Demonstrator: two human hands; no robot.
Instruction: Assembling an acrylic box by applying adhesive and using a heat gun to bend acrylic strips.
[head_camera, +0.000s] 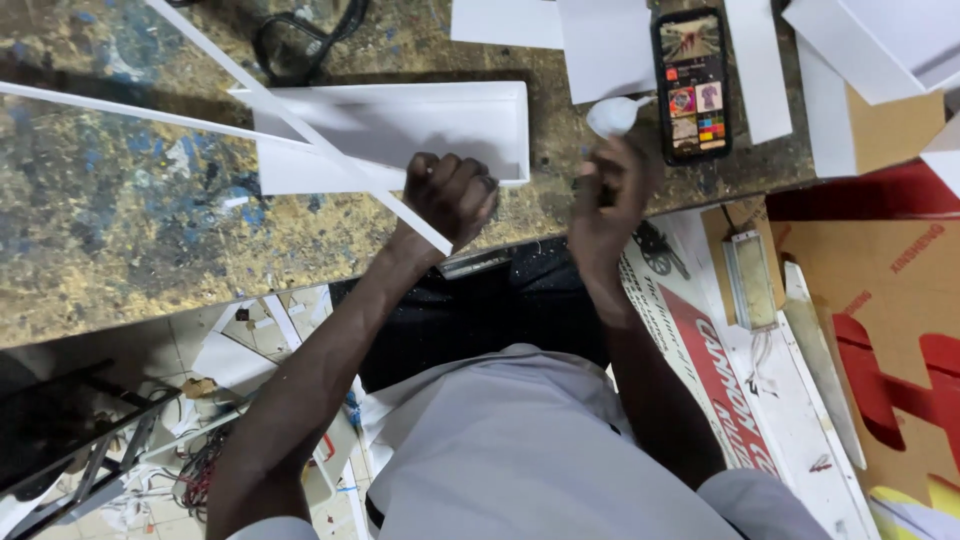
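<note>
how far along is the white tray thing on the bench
Done: the white tray piece lies on the workbench with at least its back and right walls standing. In hand: the left hand is fisted on a long white strip slanting across the tray; the right hand is closed beside a crumpled white scrap. Left: that strip is loose, and white sheets lie unused by the phone.

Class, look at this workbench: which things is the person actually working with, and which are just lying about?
In use:
left hand gripping a long white strip
right hand, blurred, beside a white scrap
white tray piece under the strip

Lying about:
phone
white sheets
black cable
cardboard
</note>
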